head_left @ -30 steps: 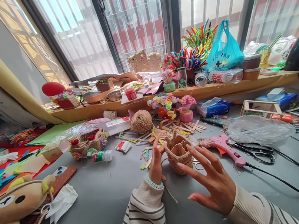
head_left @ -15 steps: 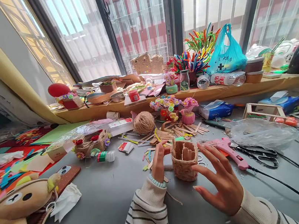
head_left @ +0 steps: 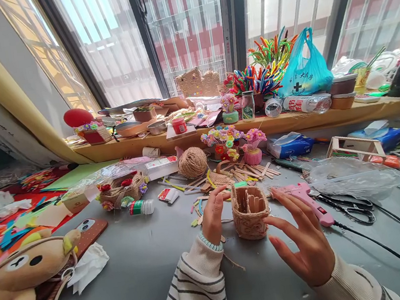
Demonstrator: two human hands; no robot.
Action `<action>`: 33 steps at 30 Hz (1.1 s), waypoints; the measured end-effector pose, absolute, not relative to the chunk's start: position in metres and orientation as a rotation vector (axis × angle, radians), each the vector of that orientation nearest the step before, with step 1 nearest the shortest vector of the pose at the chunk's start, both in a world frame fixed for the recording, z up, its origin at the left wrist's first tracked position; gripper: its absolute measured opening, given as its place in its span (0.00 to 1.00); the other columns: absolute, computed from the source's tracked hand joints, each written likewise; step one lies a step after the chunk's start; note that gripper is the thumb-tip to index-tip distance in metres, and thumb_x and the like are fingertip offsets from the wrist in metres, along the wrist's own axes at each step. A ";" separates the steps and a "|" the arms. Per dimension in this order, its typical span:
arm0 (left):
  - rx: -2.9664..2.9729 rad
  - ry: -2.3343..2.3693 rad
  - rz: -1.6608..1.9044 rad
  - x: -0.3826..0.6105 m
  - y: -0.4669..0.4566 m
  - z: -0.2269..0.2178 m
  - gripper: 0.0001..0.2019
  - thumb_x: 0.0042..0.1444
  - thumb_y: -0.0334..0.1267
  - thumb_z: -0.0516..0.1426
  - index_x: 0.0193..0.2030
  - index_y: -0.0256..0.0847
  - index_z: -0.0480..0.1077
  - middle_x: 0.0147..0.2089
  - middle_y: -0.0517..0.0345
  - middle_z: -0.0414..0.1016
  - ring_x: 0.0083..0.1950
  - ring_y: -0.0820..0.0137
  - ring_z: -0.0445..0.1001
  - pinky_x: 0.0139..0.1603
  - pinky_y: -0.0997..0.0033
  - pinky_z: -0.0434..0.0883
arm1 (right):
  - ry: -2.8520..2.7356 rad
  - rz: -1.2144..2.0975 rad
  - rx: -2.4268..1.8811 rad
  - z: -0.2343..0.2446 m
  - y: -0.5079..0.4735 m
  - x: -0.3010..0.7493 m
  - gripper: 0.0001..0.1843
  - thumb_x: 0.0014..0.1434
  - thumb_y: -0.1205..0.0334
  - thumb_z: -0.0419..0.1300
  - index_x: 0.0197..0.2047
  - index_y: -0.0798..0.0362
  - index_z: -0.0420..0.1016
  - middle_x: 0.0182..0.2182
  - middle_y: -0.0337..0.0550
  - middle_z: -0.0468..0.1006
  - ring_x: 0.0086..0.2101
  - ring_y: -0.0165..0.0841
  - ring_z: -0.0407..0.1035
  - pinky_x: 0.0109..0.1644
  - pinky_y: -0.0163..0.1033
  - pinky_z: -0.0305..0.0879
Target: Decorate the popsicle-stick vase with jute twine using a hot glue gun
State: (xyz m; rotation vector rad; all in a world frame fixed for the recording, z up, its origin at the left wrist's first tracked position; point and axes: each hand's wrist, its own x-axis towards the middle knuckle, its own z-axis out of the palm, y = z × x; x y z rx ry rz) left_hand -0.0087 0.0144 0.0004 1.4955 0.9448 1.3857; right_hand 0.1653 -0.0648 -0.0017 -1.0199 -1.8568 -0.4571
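1. We work at a grey table (head_left: 136, 275) crowded with craft supplies, set against a wooden window ledge (head_left: 293, 122) under tall barred windows; a yellow curtain hangs at the left.
2. On the table we count one ball of jute twine (head_left: 192, 162), one pink glue gun (head_left: 302, 197) with its black cord, one pair of black scissors (head_left: 355, 206), one phone in a brown case (head_left: 88, 232), one plush bear (head_left: 23, 276), and a loose scatter of craft sticks (head_left: 252, 171) too many to count.
3. On the ledge we see one teal plastic bag (head_left: 304, 71) and a bunch of coloured pipe cleaners (head_left: 265, 62).
4. The small twine-wrapped basket (head_left: 250, 212) stands upright on the table, wooden sticks showing inside it, directly between our hands.
5. Our left hand (head_left: 214, 215), in a striped sleeve, rests just beside the basket's left wall, fingers loosely curled; whether it touches the basket we cannot tell.
6. Our right hand (head_left: 305, 239) is spread with fingers apart, fingertips at or very near the basket's right side, gripping nothing.
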 end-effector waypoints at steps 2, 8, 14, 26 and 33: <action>1.536 1.004 1.445 -0.010 0.014 0.002 0.20 0.54 0.53 0.47 0.40 0.40 0.70 0.37 0.53 0.76 0.46 0.62 0.70 0.53 0.60 0.60 | -1.851 -0.460 -1.041 -0.003 -0.064 0.166 0.11 0.52 0.66 0.55 0.40 0.55 0.71 0.58 0.52 0.56 0.55 0.47 0.53 0.55 0.54 0.54; 1.499 1.117 1.693 -0.014 0.014 0.004 0.21 0.57 0.49 0.45 0.25 0.40 0.72 0.33 0.54 0.76 0.41 0.65 0.72 0.50 0.63 0.62 | -1.850 -0.507 -1.173 -0.013 -0.053 0.174 0.17 0.57 0.60 0.49 0.48 0.56 0.69 0.61 0.51 0.51 0.56 0.48 0.52 0.54 0.55 0.53; 1.336 1.116 1.676 -0.013 0.014 0.003 0.14 0.56 0.46 0.47 0.35 0.39 0.68 0.28 0.56 0.77 0.38 0.65 0.74 0.49 0.61 0.63 | -1.805 -0.436 -1.181 -0.013 -0.054 0.175 0.14 0.57 0.60 0.48 0.43 0.54 0.70 0.60 0.50 0.53 0.55 0.45 0.53 0.54 0.54 0.53; 1.637 0.729 1.471 -0.010 0.008 0.001 0.14 0.57 0.38 0.48 0.50 0.41 0.62 0.48 0.51 0.73 0.54 0.64 0.67 0.58 0.58 0.55 | -1.994 -0.413 -1.017 -0.007 -0.057 0.166 0.14 0.53 0.58 0.55 0.43 0.47 0.74 0.63 0.44 0.47 0.57 0.48 0.49 0.55 0.53 0.53; 1.625 0.717 1.512 -0.011 0.008 0.002 0.13 0.57 0.37 0.49 0.48 0.40 0.63 0.42 0.52 0.75 0.51 0.65 0.69 0.56 0.59 0.58 | -1.820 -0.390 -1.075 -0.011 -0.052 0.165 0.09 0.50 0.62 0.58 0.36 0.54 0.67 0.57 0.53 0.57 0.54 0.44 0.55 0.53 0.50 0.56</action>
